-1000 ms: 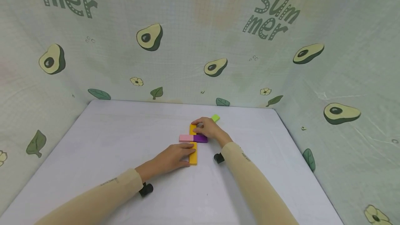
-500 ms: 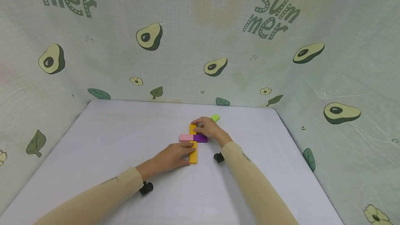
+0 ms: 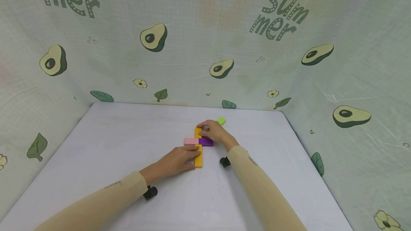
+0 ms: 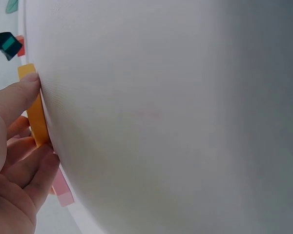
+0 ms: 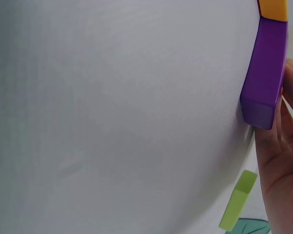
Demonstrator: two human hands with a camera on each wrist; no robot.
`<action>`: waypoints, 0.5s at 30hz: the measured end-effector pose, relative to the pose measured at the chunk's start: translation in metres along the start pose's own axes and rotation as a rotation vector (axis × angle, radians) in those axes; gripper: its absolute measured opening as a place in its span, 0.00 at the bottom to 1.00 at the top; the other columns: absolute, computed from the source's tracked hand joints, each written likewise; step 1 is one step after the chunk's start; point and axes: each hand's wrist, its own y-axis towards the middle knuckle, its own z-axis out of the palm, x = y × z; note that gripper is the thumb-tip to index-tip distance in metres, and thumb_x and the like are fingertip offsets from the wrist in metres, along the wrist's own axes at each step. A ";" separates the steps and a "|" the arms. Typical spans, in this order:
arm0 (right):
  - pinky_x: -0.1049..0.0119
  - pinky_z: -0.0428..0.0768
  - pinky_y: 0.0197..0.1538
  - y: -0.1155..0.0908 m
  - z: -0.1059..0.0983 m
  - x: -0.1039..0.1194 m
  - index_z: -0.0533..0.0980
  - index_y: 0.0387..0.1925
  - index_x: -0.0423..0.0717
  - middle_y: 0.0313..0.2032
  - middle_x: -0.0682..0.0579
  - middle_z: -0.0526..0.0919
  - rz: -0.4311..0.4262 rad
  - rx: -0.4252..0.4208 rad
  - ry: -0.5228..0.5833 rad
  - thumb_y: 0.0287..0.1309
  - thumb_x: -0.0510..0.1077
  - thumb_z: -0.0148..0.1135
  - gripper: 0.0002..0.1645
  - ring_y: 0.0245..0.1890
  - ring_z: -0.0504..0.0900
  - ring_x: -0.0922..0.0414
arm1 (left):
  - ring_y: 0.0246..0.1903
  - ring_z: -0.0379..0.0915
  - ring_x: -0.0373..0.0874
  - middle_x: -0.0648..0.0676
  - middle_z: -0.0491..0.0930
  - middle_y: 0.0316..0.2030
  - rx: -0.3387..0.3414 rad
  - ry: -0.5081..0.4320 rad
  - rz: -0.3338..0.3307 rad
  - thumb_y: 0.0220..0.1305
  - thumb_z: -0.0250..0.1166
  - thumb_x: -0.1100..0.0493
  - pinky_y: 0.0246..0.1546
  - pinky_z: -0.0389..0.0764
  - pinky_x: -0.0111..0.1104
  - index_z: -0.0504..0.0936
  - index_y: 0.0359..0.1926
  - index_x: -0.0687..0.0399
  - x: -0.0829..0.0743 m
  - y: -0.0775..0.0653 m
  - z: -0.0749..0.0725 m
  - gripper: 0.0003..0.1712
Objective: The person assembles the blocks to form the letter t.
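My left hand [image 3: 176, 160] pinches the near yellow block [image 3: 198, 161] between thumb and fingers; the left wrist view shows the thumb at one end of this yellow block [image 4: 37, 119] and fingers at the other. Its far end meets a pink block [image 3: 191, 141] and a purple block [image 3: 207, 142], which lie end to end crosswise. Beyond them, a second yellow block [image 3: 197, 132] points away, with my right hand [image 3: 216, 131] holding it between index finger and thumb. That hand partly covers it. In the right wrist view the purple block [image 5: 266, 68] lies beside the fingers.
A lime green block [image 3: 221, 121] lies behind the right hand, partly hidden by it. White cloth covers the table [image 3: 128, 127], and a printed curtain [image 3: 186, 45] rises at the back and sides. A small red piece [image 4: 21, 46] shows in the left wrist view.
The near yellow block has slid slightly away from me under my left hand, closing the thin gap to the pink and purple blocks. My right hand has stayed in place.
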 end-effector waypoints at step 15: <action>0.50 0.81 0.67 0.001 -0.001 -0.002 0.83 0.65 0.58 0.68 0.49 0.78 -0.014 0.005 -0.001 0.73 0.50 0.68 0.21 0.61 0.81 0.46 | 0.72 0.72 0.49 0.55 0.77 0.72 -0.001 -0.016 0.008 0.68 0.75 0.48 0.68 0.77 0.43 0.81 0.70 0.56 0.003 0.000 0.000 0.34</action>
